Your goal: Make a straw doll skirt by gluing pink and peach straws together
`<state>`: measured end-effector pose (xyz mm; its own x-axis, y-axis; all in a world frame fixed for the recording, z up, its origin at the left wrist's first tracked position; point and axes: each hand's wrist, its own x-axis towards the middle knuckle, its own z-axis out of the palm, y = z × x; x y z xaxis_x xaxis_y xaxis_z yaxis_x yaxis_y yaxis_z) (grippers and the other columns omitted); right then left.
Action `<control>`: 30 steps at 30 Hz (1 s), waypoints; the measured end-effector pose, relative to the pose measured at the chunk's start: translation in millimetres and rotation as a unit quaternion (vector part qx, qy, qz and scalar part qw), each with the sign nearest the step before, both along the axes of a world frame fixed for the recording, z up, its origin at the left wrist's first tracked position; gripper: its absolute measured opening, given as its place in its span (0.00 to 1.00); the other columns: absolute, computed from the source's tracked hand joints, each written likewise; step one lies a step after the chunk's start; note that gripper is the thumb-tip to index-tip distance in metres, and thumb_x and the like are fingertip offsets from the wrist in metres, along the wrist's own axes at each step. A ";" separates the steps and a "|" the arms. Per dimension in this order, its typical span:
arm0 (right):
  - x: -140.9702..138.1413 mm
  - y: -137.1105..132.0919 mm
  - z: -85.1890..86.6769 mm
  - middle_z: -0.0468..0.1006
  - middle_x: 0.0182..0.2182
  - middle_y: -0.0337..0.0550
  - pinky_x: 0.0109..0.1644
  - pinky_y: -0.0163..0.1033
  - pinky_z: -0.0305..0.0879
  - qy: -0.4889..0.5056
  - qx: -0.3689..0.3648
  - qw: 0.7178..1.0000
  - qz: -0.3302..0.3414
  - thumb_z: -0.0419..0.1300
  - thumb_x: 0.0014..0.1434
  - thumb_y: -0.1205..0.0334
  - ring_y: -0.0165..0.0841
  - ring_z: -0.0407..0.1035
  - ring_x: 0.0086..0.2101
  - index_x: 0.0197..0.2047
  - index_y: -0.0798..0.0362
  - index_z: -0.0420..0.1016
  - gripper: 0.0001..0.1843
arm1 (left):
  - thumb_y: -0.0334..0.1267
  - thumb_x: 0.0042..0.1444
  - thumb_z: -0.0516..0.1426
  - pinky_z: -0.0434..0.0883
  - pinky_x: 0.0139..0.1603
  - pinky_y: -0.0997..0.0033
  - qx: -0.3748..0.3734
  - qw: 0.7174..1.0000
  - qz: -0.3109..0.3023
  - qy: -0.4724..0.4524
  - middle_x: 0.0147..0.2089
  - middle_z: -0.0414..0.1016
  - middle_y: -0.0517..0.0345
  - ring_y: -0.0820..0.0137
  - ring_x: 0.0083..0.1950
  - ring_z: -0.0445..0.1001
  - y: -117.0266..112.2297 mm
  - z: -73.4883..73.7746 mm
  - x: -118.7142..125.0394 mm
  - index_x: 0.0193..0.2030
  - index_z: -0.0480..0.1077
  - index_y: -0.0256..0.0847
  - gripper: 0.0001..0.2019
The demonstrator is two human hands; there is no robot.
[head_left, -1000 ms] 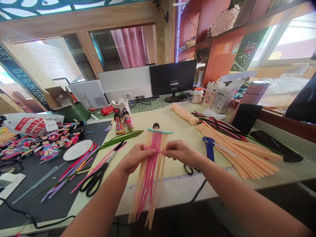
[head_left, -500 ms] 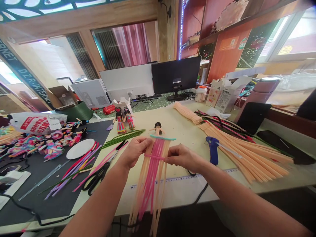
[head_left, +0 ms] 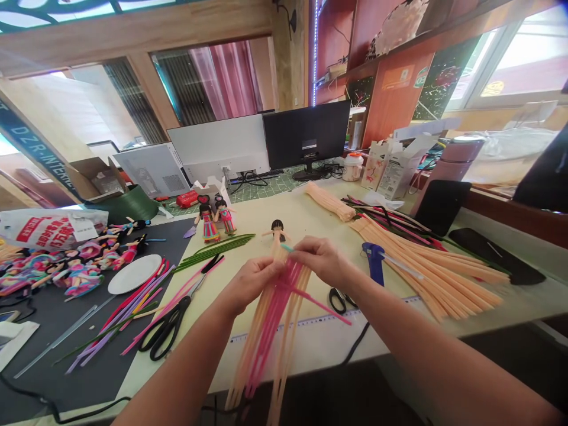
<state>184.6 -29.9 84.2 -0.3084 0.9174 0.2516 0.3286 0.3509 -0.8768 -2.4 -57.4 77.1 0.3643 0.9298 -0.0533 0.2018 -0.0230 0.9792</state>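
Note:
A small doll (head_left: 277,228) with black hair lies on the pale board, its long body made of peach and pink pipe cleaners (head_left: 270,331) that hang over the table edge. My left hand (head_left: 257,281) pinches the pink strands just below the doll's upper body. Beside it my right hand (head_left: 322,260) is closed at the teal pipe cleaner (head_left: 287,248), most of which its fingers hide. A loose pink pipe cleaner (head_left: 326,305) crosses the strands and sticks out to the right below my hands.
Black-handled scissors (head_left: 166,328) lie left, near coloured pipe cleaners (head_left: 119,319) and a white plate (head_left: 135,274). A blue glue gun (head_left: 375,263) and peach bundles (head_left: 426,272) lie right. Two finished dolls (head_left: 208,223) stand behind; a ruler (head_left: 310,321) lies in front.
My right hand has moved up from the pink crosswise pipe cleaner to the teal one. The pink one now slants down to the right. My left hand has shifted slightly onto the strands.

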 end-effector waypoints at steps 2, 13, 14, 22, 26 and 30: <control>0.2 -1.0 -3.5 0.72 0.27 0.38 0.35 0.35 0.58 0.025 -0.023 0.999 -0.016 0.59 0.54 0.57 0.30 0.64 0.30 0.28 0.55 0.76 0.11 | 0.55 0.54 0.57 0.56 0.27 0.75 -0.016 0.999 0.003 0.039 0.27 0.67 0.60 0.74 0.27 0.62 -4.9 -1.5 -0.2 0.33 0.71 0.35 0.20; 8.4 -5.9 10.4 0.62 0.19 0.34 0.27 0.33 0.52 -0.035 -0.010 0.999 0.026 0.57 0.55 0.55 0.26 0.55 0.24 0.23 0.55 0.71 0.14 | 0.53 0.52 0.60 0.59 0.26 0.76 -0.110 0.992 -0.055 -0.008 0.27 0.72 0.58 0.74 0.25 0.66 -15.2 2.9 -3.5 0.33 0.73 0.34 0.20; 6.0 -6.2 8.2 0.62 0.19 0.34 0.27 0.33 0.52 -0.021 -0.017 1.000 0.013 0.57 0.55 0.55 0.26 0.55 0.23 0.23 0.55 0.72 0.14 | 0.53 0.51 0.61 0.61 0.27 0.76 -0.118 0.992 -0.050 -0.021 0.27 0.72 0.58 0.74 0.26 0.67 -16.0 2.4 -2.6 0.32 0.73 0.34 0.19; 16.9 2.8 -1.5 0.75 0.30 0.40 0.31 0.33 0.59 -0.089 -0.019 0.995 -0.044 0.46 0.63 0.46 0.28 0.65 0.28 0.39 0.55 0.74 0.23 | 0.48 0.46 0.66 0.70 0.31 0.73 -0.175 0.976 0.034 -0.125 0.30 0.77 0.52 0.71 0.28 0.74 -16.3 -15.4 -10.9 0.34 0.73 0.32 0.18; 45.2 -8.8 -20.9 0.78 0.34 0.45 0.37 0.37 0.59 -0.359 -0.007 0.929 -0.093 0.49 0.63 0.53 0.35 0.71 0.35 0.43 0.52 0.73 0.16 | 0.44 0.45 0.68 0.73 0.31 0.72 -0.209 0.958 0.096 -0.171 0.29 0.78 0.52 0.69 0.27 0.76 -12.1 -33.2 -25.0 0.32 0.72 0.33 0.16; 56.2 -29.4 -48.3 0.78 0.37 0.55 0.37 0.42 0.59 -0.464 -0.043 0.878 -0.108 0.56 0.57 0.57 0.46 0.72 0.38 0.39 0.55 0.73 0.11 | 0.42 0.46 0.67 0.76 0.32 0.68 -0.244 0.936 0.136 -0.215 0.29 0.78 0.53 0.67 0.28 0.77 -8.3 -55.9 -32.4 0.34 0.70 0.35 0.15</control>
